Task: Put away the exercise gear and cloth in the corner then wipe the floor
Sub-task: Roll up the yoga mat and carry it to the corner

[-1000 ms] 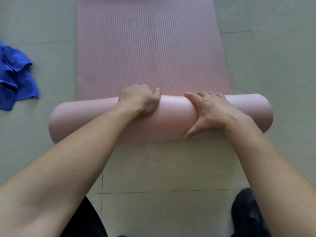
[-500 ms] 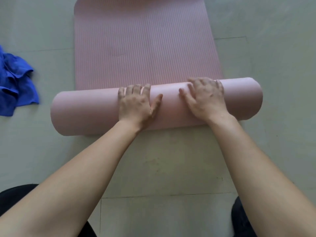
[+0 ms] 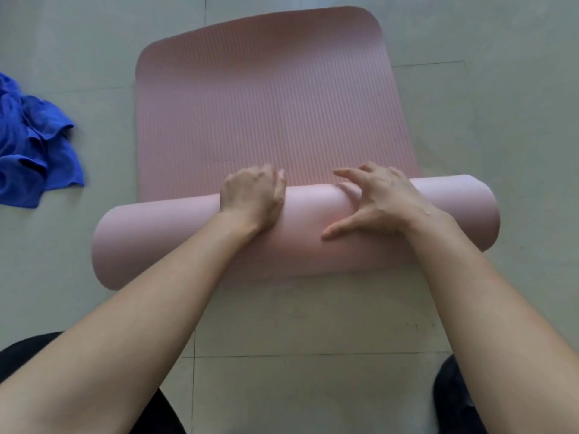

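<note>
A pink exercise mat [image 3: 269, 111] lies on the floor, its near part rolled into a thick roll [image 3: 163, 239] that runs left to right. The flat ribbed part stretches away from me to a rounded far end. My left hand [image 3: 252, 197] curls over the top of the roll near its middle. My right hand [image 3: 376, 202] grips the roll just to the right, fingers over the far side and thumb on the near side. A crumpled blue cloth [image 3: 31, 145] lies on the floor at the left.
The floor is pale grey-green tile [image 3: 313, 324] with thin grout lines. My dark-clothed knees [image 3: 457, 399] show at the bottom left and bottom right corners of the view.
The roll has moved further along the mat and grown thicker. Both hands shifted from pressing flat on the roll to gripping over its top. The mat's far end has come into view.
</note>
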A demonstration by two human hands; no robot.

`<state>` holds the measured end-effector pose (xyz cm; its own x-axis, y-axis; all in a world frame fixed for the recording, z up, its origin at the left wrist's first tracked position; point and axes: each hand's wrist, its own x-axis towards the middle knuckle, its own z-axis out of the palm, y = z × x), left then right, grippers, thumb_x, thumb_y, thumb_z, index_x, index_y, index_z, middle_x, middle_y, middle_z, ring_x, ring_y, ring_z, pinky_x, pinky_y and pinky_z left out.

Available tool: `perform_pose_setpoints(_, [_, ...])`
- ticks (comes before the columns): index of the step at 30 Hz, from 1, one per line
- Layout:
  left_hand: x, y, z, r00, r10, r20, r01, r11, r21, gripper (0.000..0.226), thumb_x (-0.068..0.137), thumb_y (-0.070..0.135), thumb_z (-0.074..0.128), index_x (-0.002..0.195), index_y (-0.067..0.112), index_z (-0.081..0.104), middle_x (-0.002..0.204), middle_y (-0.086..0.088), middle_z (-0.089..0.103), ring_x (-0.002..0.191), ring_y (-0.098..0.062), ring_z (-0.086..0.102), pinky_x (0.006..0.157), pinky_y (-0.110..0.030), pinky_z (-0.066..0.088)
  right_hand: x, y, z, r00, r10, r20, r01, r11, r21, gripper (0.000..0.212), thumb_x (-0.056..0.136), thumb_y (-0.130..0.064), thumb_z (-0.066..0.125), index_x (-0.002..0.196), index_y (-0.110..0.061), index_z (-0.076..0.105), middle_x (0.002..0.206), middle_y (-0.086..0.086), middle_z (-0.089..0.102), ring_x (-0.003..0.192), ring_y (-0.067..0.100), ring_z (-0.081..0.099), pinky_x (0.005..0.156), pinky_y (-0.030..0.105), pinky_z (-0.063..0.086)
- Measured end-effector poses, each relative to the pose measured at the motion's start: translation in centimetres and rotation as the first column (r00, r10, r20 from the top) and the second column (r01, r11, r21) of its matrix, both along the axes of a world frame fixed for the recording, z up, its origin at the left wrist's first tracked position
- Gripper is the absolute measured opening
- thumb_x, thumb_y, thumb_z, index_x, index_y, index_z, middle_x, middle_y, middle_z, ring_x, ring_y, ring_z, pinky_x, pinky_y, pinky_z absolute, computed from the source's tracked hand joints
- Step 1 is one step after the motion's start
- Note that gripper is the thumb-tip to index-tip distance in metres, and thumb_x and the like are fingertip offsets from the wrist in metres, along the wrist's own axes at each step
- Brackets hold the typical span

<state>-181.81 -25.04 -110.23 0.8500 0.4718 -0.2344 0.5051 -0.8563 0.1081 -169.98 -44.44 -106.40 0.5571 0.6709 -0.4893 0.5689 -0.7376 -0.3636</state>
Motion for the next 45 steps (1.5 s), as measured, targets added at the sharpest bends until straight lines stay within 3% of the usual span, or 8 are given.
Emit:
perform_pose_setpoints(6, [0.0,-1.4,0.2,0.987,-0.022,0.158,0.003,0.993,0.118,0.066,0.095,0.058,0.022,0.129,0.015,0.059,0.131,-0.01,0.061,0.126,-0.032,0.052,0.11,-0.052,0.029,1.1,2.7,-2.5,0.788,-0.434,0.436,0.208,0.855,0.476,0.044,0.092,-0.044,0.057,0.125,-0.017,0.066,0.125,0.013,0.061,0.117,0.036,0.055,0.103,0.047,0.039])
perform_pose_setpoints(15, [6.3,2.0,2.3,0.999,0.021,-0.033,-0.019,0.997,0.077,0.065,0.098,0.056,0.02,0.113,0.012,0.065,0.113,-0.021,0.067,0.108,-0.037,0.061,0.094,-0.045,0.039,-3.4,-2.2,-5.0,0.855,-0.164,0.491,0.007,0.952,0.305,0.109,0.077,-0.078,0.055,0.159,-0.017,0.018,0.165,0.018,0.005,0.153,0.033,-0.001,0.123,0.053,-0.002])
perform_pose_setpoints(21, [5.3,2.5,1.3,0.945,0.094,-0.314,-0.168,0.962,-0.217,0.075,0.099,0.061,0.021,0.136,0.004,0.053,0.144,-0.022,0.05,0.131,-0.039,0.048,0.105,-0.041,0.037,-1.6,-2.2,-3.0,0.905,0.022,0.426,-0.076,0.991,0.11,0.134,0.045,-0.077,0.079,0.156,-0.03,0.02,0.162,0.01,0.021,0.151,0.032,0.012,0.122,0.052,0.001])
perform_pose_setpoints(29, [3.1,0.0,2.3,0.994,-0.024,0.108,0.019,0.999,0.043,0.063,0.097,0.057,0.022,0.136,0.016,0.052,0.139,-0.016,0.053,0.129,-0.034,0.046,0.105,-0.047,0.033,1.4,1.4,-1.8,0.892,-0.154,0.425,0.048,0.967,0.25,0.121,0.058,-0.073,0.078,0.156,-0.029,0.023,0.163,0.007,0.024,0.152,0.026,0.016,0.123,0.052,0.003])
perform_pose_setpoints(32, [3.1,0.4,1.0,1.0,-0.03,-0.005,0.03,0.993,0.11,0.084,0.09,0.073,0.014,0.153,0.019,0.029,0.155,-0.015,0.035,0.144,-0.033,0.028,0.118,-0.052,0.013,0.5,2.7,-2.5,0.802,-0.504,0.321,0.324,0.819,0.474,0.108,0.069,-0.071,0.072,0.154,-0.021,0.028,0.162,0.015,0.021,0.151,0.032,0.017,0.122,0.049,0.011])
perform_pose_setpoints(38, [5.7,2.0,1.9,0.997,-0.055,0.061,0.041,0.977,0.207,0.074,0.095,0.067,0.014,0.12,0.013,0.058,0.108,-0.024,0.063,0.1,-0.039,0.059,0.087,-0.046,0.039,-2.0,1.8,-4.8,0.649,-0.76,-0.036,0.646,0.525,0.554,0.11,0.083,-0.06,0.068,0.158,-0.009,0.006,0.162,0.025,-0.002,0.152,0.034,-0.001,0.123,0.04,0.003])
perform_pose_setpoints(41, [6.8,3.1,2.6,0.998,0.055,-0.004,-0.055,0.997,0.056,0.076,0.096,0.067,0.012,0.107,0.012,0.064,0.109,-0.024,0.066,0.102,-0.041,0.061,0.08,-0.042,0.04,-1.1,0.0,-5.1,0.298,-0.859,-0.417,0.926,0.154,0.345,0.135,0.07,-0.075,0.07,0.157,-0.01,-0.01,0.165,0.014,-0.002,0.153,0.023,0.003,0.124,0.038,0.008])
perform_pose_setpoints(45, [5.8,3.1,1.4,0.96,0.139,-0.245,-0.2,0.948,-0.248,0.093,0.091,0.075,0.011,0.133,0.008,0.058,0.141,-0.02,0.054,0.128,-0.039,0.05,0.102,-0.043,0.039,0.4,-1.9,-4.9,-0.155,-0.486,-0.86,0.981,-0.177,-0.077,0.153,0.042,-0.083,0.078,0.158,-0.022,-0.002,0.159,-0.006,0.025,0.131,0.019,0.052,0.105,0.046,0.048])
